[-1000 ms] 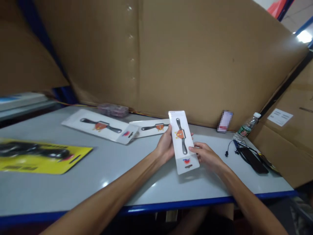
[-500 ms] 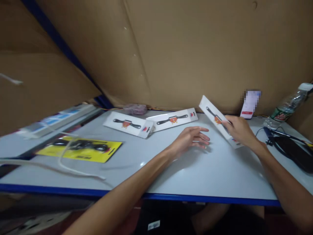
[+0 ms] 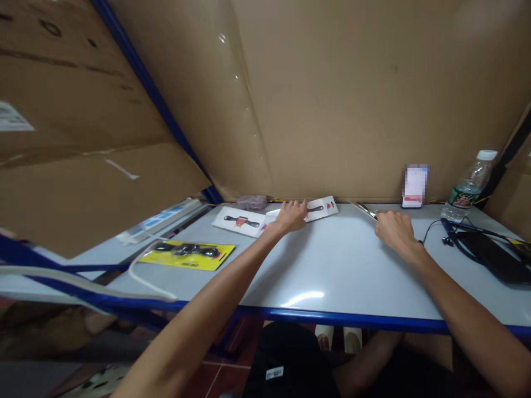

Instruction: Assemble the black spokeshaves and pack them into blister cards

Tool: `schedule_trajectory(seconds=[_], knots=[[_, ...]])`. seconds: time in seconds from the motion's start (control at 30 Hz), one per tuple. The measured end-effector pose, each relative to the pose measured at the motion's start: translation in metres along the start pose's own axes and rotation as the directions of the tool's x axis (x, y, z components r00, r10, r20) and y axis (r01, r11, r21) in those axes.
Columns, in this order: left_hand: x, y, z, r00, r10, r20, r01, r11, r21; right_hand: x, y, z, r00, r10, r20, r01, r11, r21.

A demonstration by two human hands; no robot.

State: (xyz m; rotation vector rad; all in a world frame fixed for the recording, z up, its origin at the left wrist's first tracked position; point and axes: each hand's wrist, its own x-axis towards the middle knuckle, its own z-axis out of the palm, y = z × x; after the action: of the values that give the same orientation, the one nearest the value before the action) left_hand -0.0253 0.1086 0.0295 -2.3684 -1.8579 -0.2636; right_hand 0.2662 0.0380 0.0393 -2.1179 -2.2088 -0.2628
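Observation:
My left hand (image 3: 293,215) reaches to the back of the table, its fingers bent over a white carded spokeshave (image 3: 331,205) and covering its middle. My right hand (image 3: 395,229) is closed around another spokeshave pack (image 3: 365,210), held above the table and seen nearly edge-on, so its printed face is hidden. A third white spokeshave pack (image 3: 238,221), with dark handles and an orange patch, lies left of my left hand. Nearer the left side, a yellow card (image 3: 209,264) with a black tool under clear plastic rests on the table.
A phone (image 3: 415,187) leans against the cardboard wall (image 3: 332,110). To its right are a plastic bottle (image 3: 462,196) and a black pouch with straps (image 3: 493,254). White cable (image 3: 155,290) crosses the left front. A small pinkish plastic-wrapped bundle (image 3: 252,202) sits at the back.
My left hand has moved left and back onto the white pack. The pack in my right hand has turned from face-on to nearly edge-on. The view has shifted too.

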Motion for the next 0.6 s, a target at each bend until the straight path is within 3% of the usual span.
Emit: schedule_trajectory(seconds=[0.17,0.33,0.5,0.6], knots=[[0.005,0.002,-0.002,0.999,0.023,0.03,-0.024,0.999,0.04,0.0,-0.004,0.008,0.999,0.037,0.008,-0.037,0.998,0.054],[-0.005,0.019,-0.007,0.995,0.098,0.027,-0.098,0.995,0.02,0.002,-0.002,0.009,0.996,0.085,0.006,-0.085,0.993,0.084],[-0.038,0.049,-0.011,0.988,0.156,-0.003,-0.156,0.987,0.026,0.004,0.004,0.006,0.993,0.115,-0.001,-0.114,0.99,0.084],[-0.07,0.063,-0.011,0.959,0.283,0.012,-0.284,0.957,0.062,0.006,0.01,0.004,0.994,0.107,0.006,-0.107,0.991,0.085]])
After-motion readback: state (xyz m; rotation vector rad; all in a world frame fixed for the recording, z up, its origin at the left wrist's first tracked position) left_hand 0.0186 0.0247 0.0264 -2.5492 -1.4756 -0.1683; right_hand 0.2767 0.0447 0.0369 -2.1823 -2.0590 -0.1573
